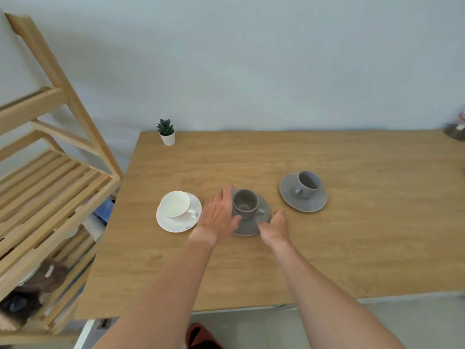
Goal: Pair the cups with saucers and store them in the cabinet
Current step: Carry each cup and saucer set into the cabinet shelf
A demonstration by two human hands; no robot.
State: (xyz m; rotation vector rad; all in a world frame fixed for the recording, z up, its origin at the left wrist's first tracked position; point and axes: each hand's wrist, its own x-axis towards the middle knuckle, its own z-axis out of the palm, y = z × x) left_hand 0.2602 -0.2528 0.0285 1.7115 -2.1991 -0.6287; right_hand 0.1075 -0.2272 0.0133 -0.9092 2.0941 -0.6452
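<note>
Three cup-and-saucer pairs stand on the wooden table (352, 248). A dark grey cup (245, 204) sits on a dark grey saucer (263, 217) in the middle. My left hand (219, 217) is spread open against the saucer's left side, thumb near the cup. My right hand (275, 229) is open, palm up, at the saucer's front right edge. Left of them a white cup (175, 204) rests on a white saucer (176, 224). To the right a lighter grey cup (308, 184) stands on its grey saucer (309, 204).
A wooden slatted shelf unit (50, 187) stands left of the table, with dark items on its lower shelf. A small potted plant (166, 132) sits at the table's back left corner. Some object shows at the far right edge (456, 131).
</note>
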